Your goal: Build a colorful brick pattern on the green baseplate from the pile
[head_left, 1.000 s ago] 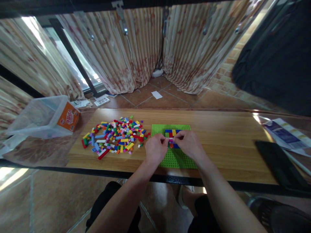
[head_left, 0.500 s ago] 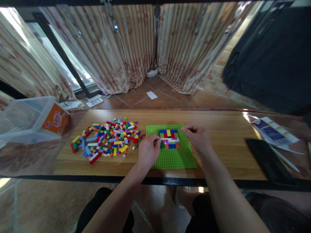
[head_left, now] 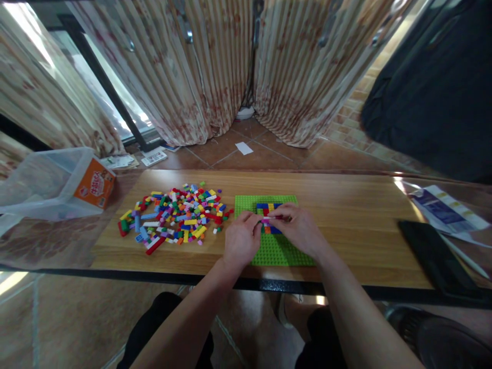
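A green baseplate (head_left: 282, 252) lies on the wooden table (head_left: 357, 225) in front of me. On it stands a small block of coloured bricks (head_left: 268, 208), blue, yellow and red on top. My left hand (head_left: 241, 241) and my right hand (head_left: 300, 228) meet over this block, fingers pinched at a white and pink brick row (head_left: 270, 219) in its middle. Both hands cover the lower part of the block. A loose pile of coloured bricks (head_left: 179, 215) lies to the left of the baseplate.
A clear plastic box with an orange label (head_left: 57, 184) stands at the far left. A black flat device (head_left: 436, 259) and printed papers (head_left: 448, 207) lie at the right. Curtains (head_left: 230, 72) hang beyond the table. My knees show under the table's front edge.
Half a second ago my right hand had drawn away to the right of the brick block; now it is back on it, pinching beside my left hand.
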Available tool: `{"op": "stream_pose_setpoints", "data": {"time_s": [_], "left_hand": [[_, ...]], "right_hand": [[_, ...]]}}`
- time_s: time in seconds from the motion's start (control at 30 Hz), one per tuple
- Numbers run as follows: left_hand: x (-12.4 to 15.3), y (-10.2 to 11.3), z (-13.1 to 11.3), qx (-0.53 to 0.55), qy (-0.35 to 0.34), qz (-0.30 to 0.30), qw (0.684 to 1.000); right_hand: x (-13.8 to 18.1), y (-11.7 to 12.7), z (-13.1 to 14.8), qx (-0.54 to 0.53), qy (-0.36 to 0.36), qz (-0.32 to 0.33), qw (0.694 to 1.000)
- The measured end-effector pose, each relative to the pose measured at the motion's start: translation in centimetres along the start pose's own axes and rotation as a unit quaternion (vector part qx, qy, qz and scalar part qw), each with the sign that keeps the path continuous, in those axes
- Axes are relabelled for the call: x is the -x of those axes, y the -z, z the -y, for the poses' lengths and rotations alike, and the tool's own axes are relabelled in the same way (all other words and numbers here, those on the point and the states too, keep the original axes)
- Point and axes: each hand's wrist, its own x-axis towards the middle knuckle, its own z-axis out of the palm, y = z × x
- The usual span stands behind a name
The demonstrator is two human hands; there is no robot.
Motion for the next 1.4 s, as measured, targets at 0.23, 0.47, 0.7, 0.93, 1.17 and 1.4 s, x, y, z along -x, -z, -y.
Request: {"op": "stream_pose_setpoints", "data": {"time_s": [0.23, 0.47, 0.7, 0.93, 1.17, 1.4], "left_hand": [[-0.5, -0.5, 0.1, -0.018, -0.014, -0.008, 1.0], [-0.6, -0.6, 0.1, -0.019, -0.018, -0.003, 1.0], [-0.8, -0.5, 0.2, -0.026, -0.036, 0.009, 0.999], [0.2, -0.6, -0.8, -0.167, -0.066, 0.022, 0.983], [0.7, -0.2, -1.3, -0.202, -0.069, 0.041, 0.976], [0.5, -0.5, -0.7, -0.186, -0.075, 0.039, 0.979]], "right_hand": [[-0.1, -0.6, -0.3, 0.087, 0.05, -0.013, 0.995], [0.0, -0.7, -0.2, 0.09, 0.051, -0.023, 0.994], [-0.1, -0.7, -0.4, 0.049, 0.021, -0.02, 0.998], [0.4, -1.2, 0.0, 0.154, 0.075, -0.036, 0.985], [1.6, -2.4, 0.9, 0.258, 0.104, -0.065, 0.958], [2.5, -3.0, 0.8, 0.284, 0.119, -0.089, 0.947]]}}
